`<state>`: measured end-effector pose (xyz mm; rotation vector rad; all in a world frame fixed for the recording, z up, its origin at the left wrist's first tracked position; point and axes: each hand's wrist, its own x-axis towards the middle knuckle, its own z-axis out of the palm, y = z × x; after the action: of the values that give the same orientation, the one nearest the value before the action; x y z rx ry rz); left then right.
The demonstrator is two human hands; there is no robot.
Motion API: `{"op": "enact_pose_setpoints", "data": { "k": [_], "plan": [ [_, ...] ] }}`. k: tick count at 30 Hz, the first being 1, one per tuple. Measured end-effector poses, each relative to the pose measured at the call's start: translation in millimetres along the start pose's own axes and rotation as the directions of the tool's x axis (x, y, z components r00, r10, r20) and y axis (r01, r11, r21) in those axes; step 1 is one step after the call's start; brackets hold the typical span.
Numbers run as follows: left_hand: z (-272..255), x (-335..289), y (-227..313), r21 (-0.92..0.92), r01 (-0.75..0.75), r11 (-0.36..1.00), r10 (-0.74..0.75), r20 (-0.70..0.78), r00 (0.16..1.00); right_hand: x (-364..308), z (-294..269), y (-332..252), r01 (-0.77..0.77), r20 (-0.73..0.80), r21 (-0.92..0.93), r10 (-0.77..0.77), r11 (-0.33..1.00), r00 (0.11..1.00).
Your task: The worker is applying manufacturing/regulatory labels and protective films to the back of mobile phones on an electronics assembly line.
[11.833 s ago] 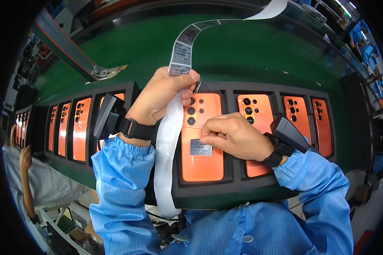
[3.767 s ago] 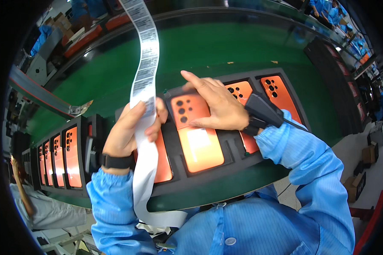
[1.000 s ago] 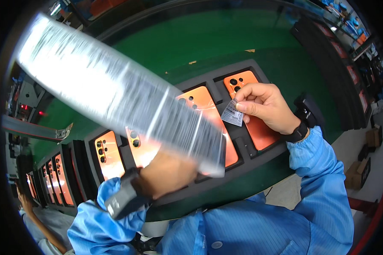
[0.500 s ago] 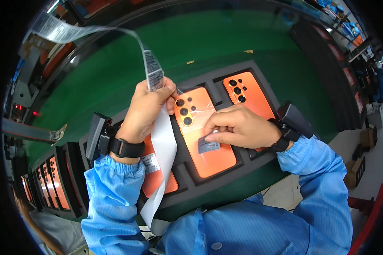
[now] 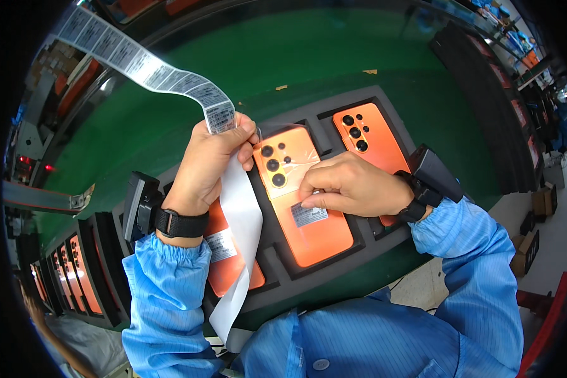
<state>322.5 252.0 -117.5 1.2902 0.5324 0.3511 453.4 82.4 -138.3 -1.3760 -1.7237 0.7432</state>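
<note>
My left hand is closed on a long strip of printed labels, its thumb pressing the strip against the fingers. The strip's white backing hangs below that hand across the left orange phone, which bears a label. My right hand pinches at the upper edge of a silver-grey label. That label lies against the back of the middle orange phone, below its cameras. Clear film covers the phone's upper part. On the right is another orange phone. Part of the label's edge is hidden under my fingers.
The phones sit in slots of a dark grey foam tray on a green surface. More trays with orange phones stand at the left, and dark stacked trays at the right. A person's arm shows lower left.
The label under my right hand looks brighter and flatter against the phone. The label strip has swung so its printed face shows more. Both hands have shifted only slightly.
</note>
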Motion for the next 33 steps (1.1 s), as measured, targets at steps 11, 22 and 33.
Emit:
{"op": "enact_pose_setpoints", "data": {
  "k": [11, 22, 33],
  "plan": [
    [-1, -1, 0, 0.031, 0.014, 0.999, -0.014, 0.006, 1.0, 0, 1, 2, 0.003, -0.003, -0.016, -0.003, 1.0, 1.0],
    [-2, 1, -2, 0.044, 0.002, 0.999, -0.003, 0.037, 0.999, 0, -1, 2, 0.029, 0.042, -0.099, -0.025, 0.995, 0.999],
    [-4, 0, -5, 0.018, 0.006, 1.0, -0.007, 0.047, 0.999, -2, -1, -15, 0.131, 0.122, -0.637, -0.068, 0.759, 0.99]
  ]
}}
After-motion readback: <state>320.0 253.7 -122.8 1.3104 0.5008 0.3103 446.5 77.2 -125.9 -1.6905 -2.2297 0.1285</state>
